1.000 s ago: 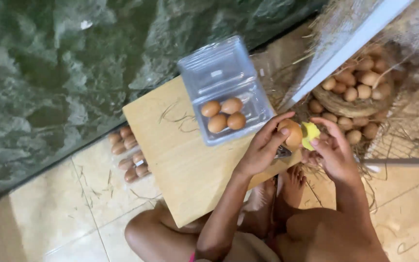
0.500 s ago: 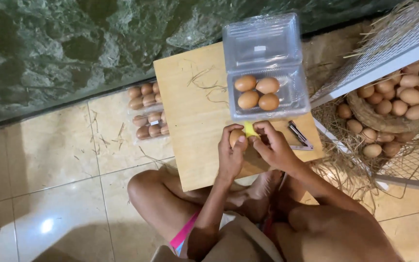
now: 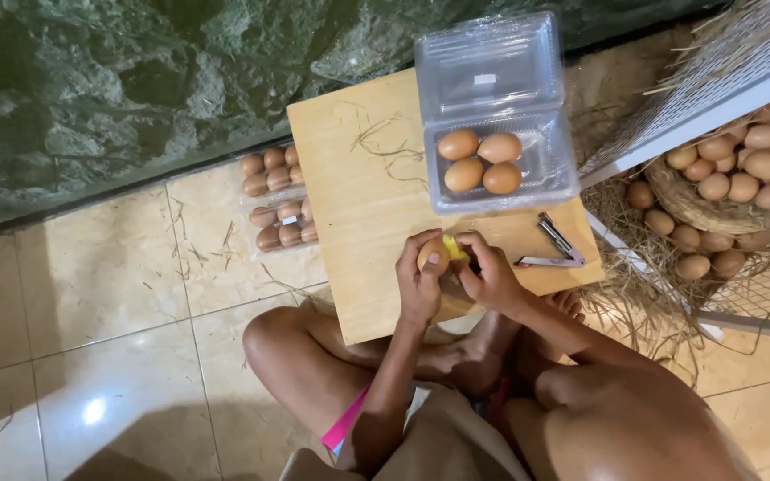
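Note:
My left hand (image 3: 421,281) grips a brown egg (image 3: 430,252) over the near edge of a low wooden board (image 3: 358,214). My right hand (image 3: 490,274) presses a small yellow cloth (image 3: 454,250) against that egg. Just beyond them on the board lies an open clear plastic egg carton (image 3: 545,160) with several brown eggs (image 3: 481,160) in it. A metal stapler (image 3: 554,245) lies on the board right of my right hand.
Two closed clear packs of eggs (image 3: 276,200) sit on the tiled floor left of the board. At right, a straw nest (image 3: 697,209) full of eggs sits inside a wire cage (image 3: 741,53). A rough green stone wall (image 3: 135,80) runs behind. My crossed legs (image 3: 314,365) lie under the board.
The view has swung right, so the board and carton shifted left in frame. Both hands have come nearer my body with the egg and yellow cloth.

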